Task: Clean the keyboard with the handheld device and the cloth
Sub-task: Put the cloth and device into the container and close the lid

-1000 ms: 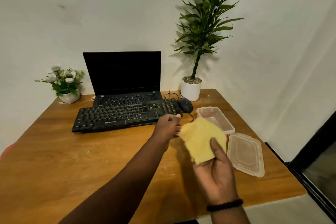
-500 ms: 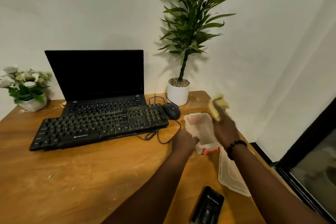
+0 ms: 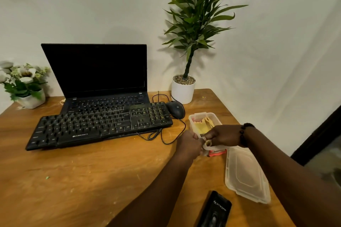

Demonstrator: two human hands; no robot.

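The black keyboard [image 3: 99, 125] lies on the wooden table [image 3: 83, 180], leaning on the open laptop [image 3: 103, 83] behind it. The yellow cloth [image 3: 203, 127] sits crumpled inside a clear plastic container [image 3: 214, 116] to the keyboard's right. My left hand [image 3: 190, 143] grips the container's near left rim. My right hand [image 3: 223, 135] is over the container's near end, fingers curled at the cloth and rim. The black handheld device [image 3: 215, 210] lies flat at the table's front edge.
The container's clear lid [image 3: 245, 175] lies beside it on the right. A black mouse [image 3: 175, 109] and its looped cable [image 3: 158, 134] sit behind the container. A tall potted plant [image 3: 183, 88] stands at the back, a small flower pot [image 3: 27, 86] far left.
My right hand carried the yellow cloth from in front of me down into the container. My left hand moved onto the container's rim. The camera view shifted right and down.
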